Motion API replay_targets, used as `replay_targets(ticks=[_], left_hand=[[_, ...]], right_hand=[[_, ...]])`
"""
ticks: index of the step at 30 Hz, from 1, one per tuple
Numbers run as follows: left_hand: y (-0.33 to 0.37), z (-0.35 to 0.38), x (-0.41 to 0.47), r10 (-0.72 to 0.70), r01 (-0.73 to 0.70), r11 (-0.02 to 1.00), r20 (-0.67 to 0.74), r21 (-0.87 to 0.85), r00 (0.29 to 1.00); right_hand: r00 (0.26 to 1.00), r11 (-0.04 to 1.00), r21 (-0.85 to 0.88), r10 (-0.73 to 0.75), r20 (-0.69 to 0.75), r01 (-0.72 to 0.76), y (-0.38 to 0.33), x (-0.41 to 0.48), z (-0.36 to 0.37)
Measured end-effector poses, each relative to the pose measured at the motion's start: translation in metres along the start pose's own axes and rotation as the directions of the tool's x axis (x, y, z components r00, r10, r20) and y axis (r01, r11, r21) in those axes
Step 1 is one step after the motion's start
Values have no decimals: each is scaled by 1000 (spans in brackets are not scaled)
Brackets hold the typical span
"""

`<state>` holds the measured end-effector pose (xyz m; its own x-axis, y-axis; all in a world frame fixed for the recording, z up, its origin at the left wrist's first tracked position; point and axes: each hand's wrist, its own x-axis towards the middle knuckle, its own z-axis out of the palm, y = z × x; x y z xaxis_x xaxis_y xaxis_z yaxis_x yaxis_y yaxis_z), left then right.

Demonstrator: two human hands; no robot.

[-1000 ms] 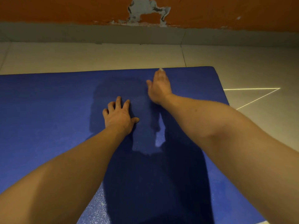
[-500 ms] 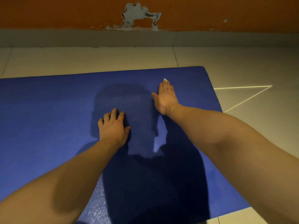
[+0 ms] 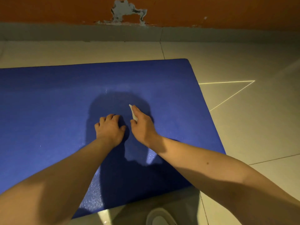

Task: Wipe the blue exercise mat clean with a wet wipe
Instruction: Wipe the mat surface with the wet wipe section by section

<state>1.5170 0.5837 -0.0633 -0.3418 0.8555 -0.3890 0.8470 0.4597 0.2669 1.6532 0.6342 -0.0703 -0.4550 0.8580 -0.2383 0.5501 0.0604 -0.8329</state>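
The blue exercise mat (image 3: 48, 111) lies flat on a tiled floor, its right end and near edge in view. My right hand (image 3: 143, 125) lies flat on the mat's middle with straight fingers, pressing a white wet wipe (image 3: 133, 113) against it. Only a thin strip of the wipe shows along the hand's left side. Just to its left, my left hand (image 3: 109, 129) rests palm down on the mat with its fingers slightly bent, holding nothing. Shadows of my head and arms darken the mat around both hands.
Pale floor tiles (image 3: 251, 135) surround the mat on the far, right and near sides. An orange wall (image 3: 211, 10) with a chipped patch and a grey skirting runs along the back. A light shoe (image 3: 159, 216) shows at the bottom edge.
My right hand has slid back toward me and to the left across the mat with the wipe, ending close beside my left hand. The left hand has stayed pressed on the mat.
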Motion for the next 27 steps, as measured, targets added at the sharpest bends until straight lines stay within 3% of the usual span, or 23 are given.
replay_targets(ticks=[3, 6, 9, 12, 19, 27], left_hand=[[8, -1, -24, -60, 73, 964, 58, -257, 997], [16, -1, -50, -52, 104, 823, 108, -558, 993], [29, -5, -78, -41, 88, 703, 84, -705, 996], [36, -7, -103, -25, 77, 675, 81, -734, 996], [55, -6, -148, -29, 45, 668, 35, -743, 999], [83, -18, -192, -87, 72, 618, 23, -783, 996]], right_hand=[[992, 991, 44, 125, -34, -123, 4, -29, -8], [995, 997, 3, 83, -50, -83, 8, -55, -12], [991, 977, 169, 134, 8, -134, 5, -84, -25], [984, 948, 264, 168, 61, -178, 4, -110, -38], [984, 940, 292, 177, 31, -178, -3, -157, -58], [974, 980, 104, 151, 171, -170, -18, -187, -105]])
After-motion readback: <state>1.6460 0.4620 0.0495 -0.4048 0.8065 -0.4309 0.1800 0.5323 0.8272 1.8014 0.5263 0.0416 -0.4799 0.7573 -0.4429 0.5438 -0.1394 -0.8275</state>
